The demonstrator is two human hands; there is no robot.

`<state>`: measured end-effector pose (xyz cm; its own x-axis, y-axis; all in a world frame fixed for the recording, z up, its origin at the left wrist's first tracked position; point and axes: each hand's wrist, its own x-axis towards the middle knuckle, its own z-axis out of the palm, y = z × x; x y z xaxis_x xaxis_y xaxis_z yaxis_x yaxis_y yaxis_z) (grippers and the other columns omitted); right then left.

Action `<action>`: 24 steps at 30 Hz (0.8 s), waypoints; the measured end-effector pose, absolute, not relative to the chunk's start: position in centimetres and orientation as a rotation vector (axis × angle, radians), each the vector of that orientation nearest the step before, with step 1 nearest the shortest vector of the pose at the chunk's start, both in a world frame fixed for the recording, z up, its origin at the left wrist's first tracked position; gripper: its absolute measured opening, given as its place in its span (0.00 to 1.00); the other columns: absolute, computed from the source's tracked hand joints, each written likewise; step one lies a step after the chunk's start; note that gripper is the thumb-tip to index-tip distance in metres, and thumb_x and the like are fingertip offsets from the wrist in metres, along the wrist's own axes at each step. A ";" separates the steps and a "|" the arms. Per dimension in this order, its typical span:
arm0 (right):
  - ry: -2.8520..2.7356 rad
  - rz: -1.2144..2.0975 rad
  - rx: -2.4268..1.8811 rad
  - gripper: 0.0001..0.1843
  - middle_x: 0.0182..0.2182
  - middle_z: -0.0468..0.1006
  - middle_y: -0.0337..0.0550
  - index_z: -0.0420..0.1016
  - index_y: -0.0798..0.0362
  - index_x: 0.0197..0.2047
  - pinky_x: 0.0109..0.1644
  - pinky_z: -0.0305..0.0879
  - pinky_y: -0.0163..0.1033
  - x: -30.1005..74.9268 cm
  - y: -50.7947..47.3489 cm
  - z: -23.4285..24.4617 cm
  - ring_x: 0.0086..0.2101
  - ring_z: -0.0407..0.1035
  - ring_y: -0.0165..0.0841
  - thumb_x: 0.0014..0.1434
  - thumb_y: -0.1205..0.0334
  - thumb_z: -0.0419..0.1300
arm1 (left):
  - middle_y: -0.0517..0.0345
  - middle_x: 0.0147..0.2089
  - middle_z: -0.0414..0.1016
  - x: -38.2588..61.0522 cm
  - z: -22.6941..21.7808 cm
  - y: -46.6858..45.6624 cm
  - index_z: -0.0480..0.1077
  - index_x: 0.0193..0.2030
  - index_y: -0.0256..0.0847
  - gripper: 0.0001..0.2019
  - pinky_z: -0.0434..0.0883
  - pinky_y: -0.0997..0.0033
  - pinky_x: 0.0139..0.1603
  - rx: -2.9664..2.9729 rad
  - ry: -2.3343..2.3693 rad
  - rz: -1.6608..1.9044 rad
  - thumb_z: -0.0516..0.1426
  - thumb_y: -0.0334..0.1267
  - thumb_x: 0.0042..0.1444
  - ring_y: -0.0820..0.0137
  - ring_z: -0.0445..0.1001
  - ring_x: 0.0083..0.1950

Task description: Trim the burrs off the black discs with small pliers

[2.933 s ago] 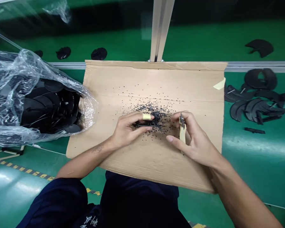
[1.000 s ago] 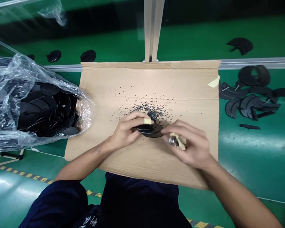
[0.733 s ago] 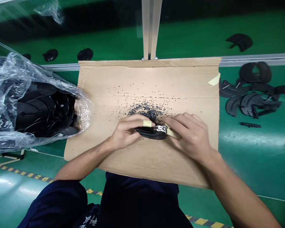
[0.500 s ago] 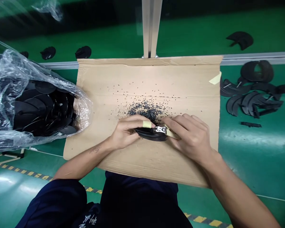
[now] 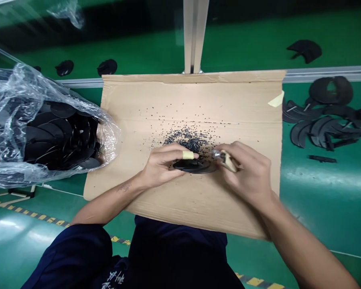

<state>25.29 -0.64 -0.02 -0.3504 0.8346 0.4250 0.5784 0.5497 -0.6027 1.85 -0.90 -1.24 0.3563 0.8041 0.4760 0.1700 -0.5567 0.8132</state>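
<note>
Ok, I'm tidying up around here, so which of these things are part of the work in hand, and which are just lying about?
In use: left hand, black disc, right hand, small cutters, black trimmings, cardboard sheet.

Lying about: plastic bag of black discs, black cut pieces on the green surface.

White printed characters [image 5: 113, 277], illegible, on dark clothing [image 5: 174, 257]

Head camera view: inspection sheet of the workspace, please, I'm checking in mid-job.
surface: cardboard sheet over a green floor, strewn with black crumbs.
job's things: black disc and small cutters with pale handles.
clutter: plastic bag of black discs at left; cut black pieces at right.
grips: left hand holds the disc; right hand holds the cutters, tip beside the disc.
cables: nothing seen.
surroundings: metal rail; yellow-black floor stripe.
</note>
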 end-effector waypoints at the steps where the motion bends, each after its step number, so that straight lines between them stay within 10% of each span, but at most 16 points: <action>1: -1.988 0.555 -1.145 0.07 0.31 0.79 0.43 0.77 0.51 0.43 0.30 0.64 0.39 25.3 -0.5 0.2 0.28 0.69 0.32 0.64 0.69 0.59 | 0.54 0.41 0.81 1.8 -1.1 -0.9 0.79 0.51 0.40 0.14 0.76 0.77 0.38 1.957 0.853 1.209 0.66 0.29 0.57 0.75 0.78 0.40; 6: -1.957 0.966 -0.900 0.09 0.37 0.78 0.43 0.76 0.50 0.45 0.36 0.70 0.39 25.1 -0.3 1.1 0.34 0.73 0.33 0.61 0.70 0.62 | 0.56 0.41 0.80 1.7 -0.9 -1.0 0.79 0.50 0.41 0.13 0.74 0.77 0.37 1.965 0.914 1.192 0.63 0.29 0.58 0.75 0.77 0.39; 24: -2.094 0.823 -0.813 0.07 0.34 0.75 0.43 0.72 0.50 0.44 0.37 0.68 0.39 24.7 -0.2 0.2 0.34 0.71 0.34 0.63 0.69 0.62 | 0.55 0.40 0.81 1.7 -1.0 -1.3 0.78 0.52 0.42 0.14 0.73 0.73 0.40 1.967 0.870 1.186 0.66 0.31 0.59 0.74 0.75 0.39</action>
<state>24.72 -0.20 0.17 -0.5320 0.7496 0.3938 0.2810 0.5949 -0.7531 1.69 -1.33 -0.97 0.3635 0.8090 0.4619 0.1975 -0.5515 0.8105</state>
